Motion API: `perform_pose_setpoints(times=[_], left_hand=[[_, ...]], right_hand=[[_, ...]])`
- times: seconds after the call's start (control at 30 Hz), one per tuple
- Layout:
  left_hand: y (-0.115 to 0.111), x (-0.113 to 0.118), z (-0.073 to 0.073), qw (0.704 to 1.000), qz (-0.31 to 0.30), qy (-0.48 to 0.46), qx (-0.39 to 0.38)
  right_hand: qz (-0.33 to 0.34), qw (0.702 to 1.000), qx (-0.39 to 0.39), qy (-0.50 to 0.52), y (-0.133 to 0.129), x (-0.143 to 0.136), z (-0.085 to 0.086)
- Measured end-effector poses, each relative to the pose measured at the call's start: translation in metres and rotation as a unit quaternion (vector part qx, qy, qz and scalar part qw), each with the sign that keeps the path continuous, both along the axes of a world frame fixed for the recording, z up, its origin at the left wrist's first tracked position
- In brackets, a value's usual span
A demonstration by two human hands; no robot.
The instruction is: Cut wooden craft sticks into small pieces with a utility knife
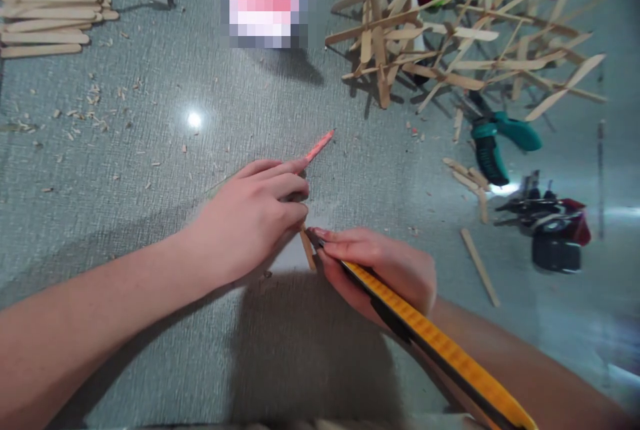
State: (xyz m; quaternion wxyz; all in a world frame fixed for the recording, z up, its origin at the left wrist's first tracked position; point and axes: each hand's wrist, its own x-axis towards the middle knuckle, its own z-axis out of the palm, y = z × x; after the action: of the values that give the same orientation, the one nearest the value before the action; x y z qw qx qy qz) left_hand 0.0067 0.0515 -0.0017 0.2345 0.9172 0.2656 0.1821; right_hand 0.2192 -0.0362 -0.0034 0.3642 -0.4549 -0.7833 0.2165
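Observation:
My left hand (pixel 270 213) rests low over the table, fingers closed on a wooden craft stick (pixel 308 250) whose end sticks out below them. A slim pink pencil (pixel 320 146) with a dark tip juts from under its index finger; the rest is hidden by the hand. In my right hand (pixel 385 267), a yellow and black utility knife (pixel 435 350) is gripped close to its front. The knife's dark tip lies right beside the craft stick; whether it touches is hard to tell.
Joined craft sticks (pixel 385 37) form a tangled structure at back right. Near it lie teal-handled pliers (pixel 493 147), a dark multi-part tool (pixel 557 230) and a loose stick (pixel 480 267). Stacked sticks (pixel 45 17) fill the far left; wood shavings (pixel 90 107) are scattered. A blurred white object (pixel 265 17) stands behind.

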Motion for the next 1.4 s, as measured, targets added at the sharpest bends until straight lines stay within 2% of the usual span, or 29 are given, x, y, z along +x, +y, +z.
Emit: perform_pose_setpoints(times=[0.23,0.37,0.47,0.77,1.03,1.23,1.4], left_hand=[[0.005,0.001,-0.005,0.999,0.014,-0.028,-0.030],[0.005,0.004,-0.006,1.000,0.007,-0.015,0.025],[0.005,0.005,-0.008,0.999,0.002,0.006,0.053],[0.006,0.004,-0.015,0.999,0.014,-0.018,0.029],[0.004,0.006,-0.015,0.999,0.014,-0.006,0.044],[0.002,0.009,-0.016,0.996,0.020,0.018,0.083],[0.004,0.009,-0.016,0.997,-0.007,0.036,0.075]], right_hand=[[0.023,1.000,-0.019,0.001,0.006,0.001,0.006],[0.039,0.999,-0.037,0.003,0.010,0.001,0.011],[0.041,0.999,-0.023,0.002,0.009,0.004,0.008],[-0.009,0.998,-0.040,0.044,0.006,0.009,-0.003],[0.016,0.999,-0.040,0.020,0.009,0.007,0.001],[0.062,0.996,-0.059,-0.002,0.008,0.017,0.001],[0.103,0.993,-0.052,-0.041,0.009,0.022,0.003]])
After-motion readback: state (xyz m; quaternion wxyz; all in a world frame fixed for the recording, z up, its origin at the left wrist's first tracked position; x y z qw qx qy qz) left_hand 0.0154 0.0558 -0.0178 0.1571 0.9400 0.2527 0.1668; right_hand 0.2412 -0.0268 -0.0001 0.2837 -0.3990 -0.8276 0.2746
